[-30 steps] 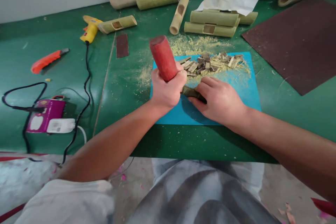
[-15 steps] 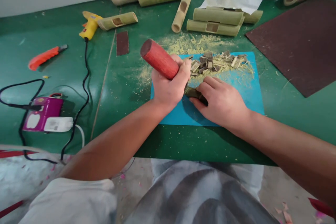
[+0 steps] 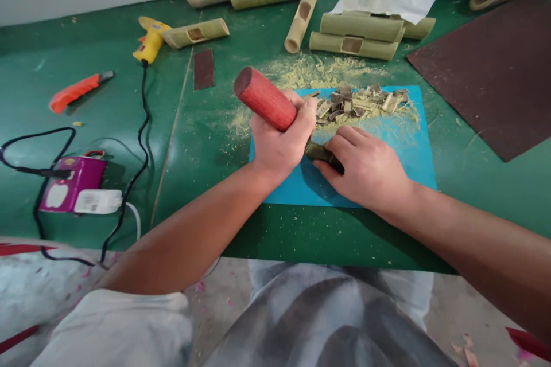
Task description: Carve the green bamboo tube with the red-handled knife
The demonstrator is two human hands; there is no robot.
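My left hand (image 3: 282,140) is closed around a thick red wooden handle (image 3: 266,97), which slants up to the left. The lower end of that tool is hidden by the hand. Just to the right, my right hand (image 3: 365,157) grips a small dark green piece of bamboo (image 3: 318,152), its fingers curled over most of it. The bamboo's left end reaches close to the left hand; whether the tool touches it I cannot tell. Both hands are over a blue mat (image 3: 413,155). Bamboo chips (image 3: 344,102) lie heaped beyond them on the mat.
Cut bamboo tubes (image 3: 361,27) with notched openings lie along the back of the green table (image 3: 215,126). On the left are a yellow glue gun (image 3: 150,43), an orange-handled cutter (image 3: 77,92) and a purple power box (image 3: 73,183) with cords. A brown sheet (image 3: 495,80) lies right.
The whole view has shifted slightly, so things appear a little further right. Both hands keep their grips and nearly the same pose.
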